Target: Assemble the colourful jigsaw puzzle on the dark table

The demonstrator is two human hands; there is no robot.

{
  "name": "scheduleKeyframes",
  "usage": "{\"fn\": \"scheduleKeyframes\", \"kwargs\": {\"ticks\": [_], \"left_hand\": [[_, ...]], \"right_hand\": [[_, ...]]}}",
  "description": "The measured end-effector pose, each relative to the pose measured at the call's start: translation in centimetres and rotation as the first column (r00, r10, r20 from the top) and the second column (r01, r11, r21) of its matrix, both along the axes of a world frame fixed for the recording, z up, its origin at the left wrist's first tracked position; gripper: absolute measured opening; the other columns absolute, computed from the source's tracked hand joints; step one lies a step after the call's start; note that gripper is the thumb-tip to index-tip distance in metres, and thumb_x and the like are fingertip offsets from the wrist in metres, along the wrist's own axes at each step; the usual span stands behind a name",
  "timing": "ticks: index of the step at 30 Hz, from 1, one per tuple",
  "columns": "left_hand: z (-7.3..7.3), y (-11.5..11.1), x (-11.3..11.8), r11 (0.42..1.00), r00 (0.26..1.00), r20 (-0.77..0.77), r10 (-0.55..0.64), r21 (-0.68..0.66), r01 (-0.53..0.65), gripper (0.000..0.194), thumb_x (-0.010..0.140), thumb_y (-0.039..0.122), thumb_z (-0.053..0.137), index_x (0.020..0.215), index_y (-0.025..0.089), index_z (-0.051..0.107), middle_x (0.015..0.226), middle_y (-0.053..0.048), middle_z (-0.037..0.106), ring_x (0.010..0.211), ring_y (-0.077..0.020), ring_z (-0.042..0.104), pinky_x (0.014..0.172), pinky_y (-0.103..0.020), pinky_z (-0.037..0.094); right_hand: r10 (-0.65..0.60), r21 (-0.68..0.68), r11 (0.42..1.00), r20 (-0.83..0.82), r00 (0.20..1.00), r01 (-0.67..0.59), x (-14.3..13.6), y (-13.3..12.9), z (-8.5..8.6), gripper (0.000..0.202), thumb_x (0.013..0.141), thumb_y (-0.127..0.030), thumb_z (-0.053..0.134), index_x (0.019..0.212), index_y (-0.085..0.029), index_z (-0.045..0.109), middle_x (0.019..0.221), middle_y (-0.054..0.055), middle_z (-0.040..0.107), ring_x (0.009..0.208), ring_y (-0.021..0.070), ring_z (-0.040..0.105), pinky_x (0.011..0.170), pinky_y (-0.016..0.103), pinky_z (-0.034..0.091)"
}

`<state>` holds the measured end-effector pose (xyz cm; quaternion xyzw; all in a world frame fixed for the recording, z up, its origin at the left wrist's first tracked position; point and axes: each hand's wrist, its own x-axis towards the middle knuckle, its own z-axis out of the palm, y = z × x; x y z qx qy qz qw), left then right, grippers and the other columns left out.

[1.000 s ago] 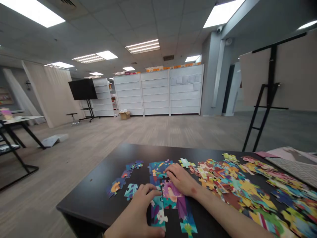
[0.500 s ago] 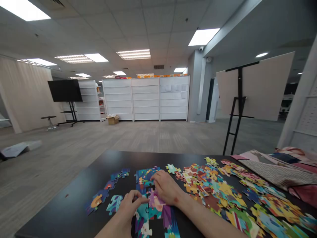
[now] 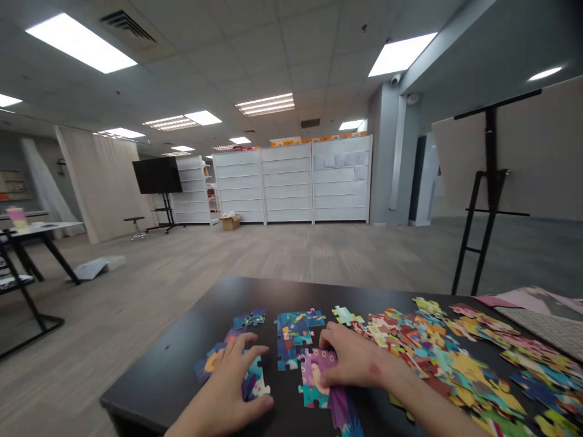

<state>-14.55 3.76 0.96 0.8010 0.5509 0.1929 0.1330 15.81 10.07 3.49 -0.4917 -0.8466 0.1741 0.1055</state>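
Note:
My left hand (image 3: pixel 234 382) is spread over puzzle pieces at the left of the black table (image 3: pixel 191 328), its fingers apart above a teal and white piece (image 3: pixel 255 381). My right hand (image 3: pixel 348 358) has its fingers bent down on a purple and pink piece group (image 3: pixel 314 376), with the thumb on its right side. Purple and blue pieces (image 3: pixel 344 413) extend below that group. Just above lies a joined blue section (image 3: pixel 291 334), separated from the purple group by a narrow gap.
A large heap of loose puzzle pieces (image 3: pixel 437 352) covers the table's right side. Small blue pieces (image 3: pixel 249 318) lie at the left. Fabric (image 3: pixel 542 309) rests at the right edge. A black easel (image 3: pixel 483 212) stands beyond the table.
The view has turned left. My left hand has moved left and opened out, and teal and white pieces have shifted left from the middle. The purple group now sits apart from the blue section.

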Motion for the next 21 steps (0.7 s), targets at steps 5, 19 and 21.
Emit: {"fn": "scheduleKeyframes", "kwargs": {"ticks": [5,19,21], "left_hand": [[0.9,0.3,5.4,0.994,0.994,0.030,-0.106,0.022,0.105,0.052,0.084,0.035,0.068,0.135,0.028,0.057,0.151,-0.010,0.046,0.141,-0.0327,0.038,0.117,-0.051,0.032],[-0.9,2.2,5.1,0.998,0.999,-0.003,-0.039,0.056,0.039,0.042,0.092,0.036,0.058,0.134,0.027,0.060,0.145,-0.008,0.055,0.137,-0.0293,0.047,0.114,-0.048,0.038],[-1.3,2.5,4.9,0.998,0.999,-0.015,-0.042,0.051,0.043,0.043,0.093,0.039,0.056,0.134,0.028,0.060,0.145,-0.008,0.055,0.137,-0.0296,0.047,0.114,-0.049,0.038]], "right_hand": [[-0.008,-0.050,0.999,-0.030,1.000,0.007,-0.3,0.8,-0.6,0.051,0.056,-0.046,0.085,0.096,-0.021,0.066,0.099,0.001,0.059,0.090,0.0214,0.056,0.071,0.029,0.038],[-0.016,0.008,1.000,-0.185,0.983,0.017,2.0,1.7,-0.8,0.037,0.058,-0.043,0.083,0.087,-0.022,0.072,0.089,0.001,0.065,0.080,0.0201,0.058,0.069,0.028,0.041],[-0.079,0.060,0.993,-0.291,0.953,0.101,3.1,2.2,-0.1,0.022,0.074,-0.041,0.070,0.086,-0.022,0.071,0.085,0.002,0.067,0.077,0.0185,0.059,0.070,0.028,0.042]]}}
